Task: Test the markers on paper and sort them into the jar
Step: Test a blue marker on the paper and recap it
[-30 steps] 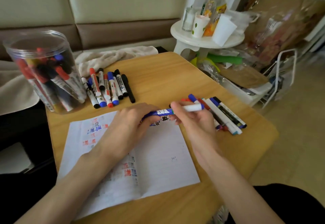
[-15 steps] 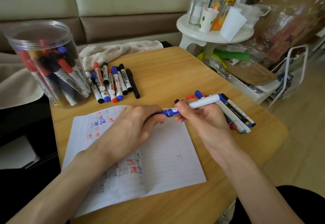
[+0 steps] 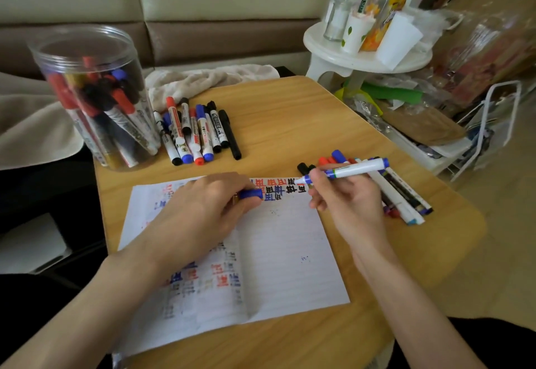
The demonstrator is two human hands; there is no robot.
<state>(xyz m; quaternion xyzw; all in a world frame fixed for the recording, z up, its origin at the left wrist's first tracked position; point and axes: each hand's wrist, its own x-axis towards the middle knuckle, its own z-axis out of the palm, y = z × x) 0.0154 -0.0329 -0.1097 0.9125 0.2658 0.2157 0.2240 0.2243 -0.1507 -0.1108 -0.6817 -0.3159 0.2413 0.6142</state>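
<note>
My right hand [image 3: 349, 199] grips a white marker with blue ends [image 3: 348, 171], uncapped, its tip close to the top edge of the lined paper [image 3: 278, 250]. My left hand [image 3: 203, 209] rests on the paper and holds the blue cap [image 3: 251, 194]. Rows of red, blue and black test marks run along the paper's top and lower left. A clear plastic jar [image 3: 95, 99] at the table's far left holds several markers. One pile of markers [image 3: 197, 128] lies beside the jar; another pile [image 3: 400, 194] lies under and behind my right hand.
The wooden table [image 3: 290, 119] ends close on the right. A crumpled towel [image 3: 208, 78] lies at its far edge. A white stool [image 3: 362, 58] with bottles and cups, plus a wire rack [image 3: 493, 125] and clutter, stands to the right.
The cap came off: my left hand pulled it away leftward while my right hand drew the marker to the right. The marker's tip is now bare above the paper.
</note>
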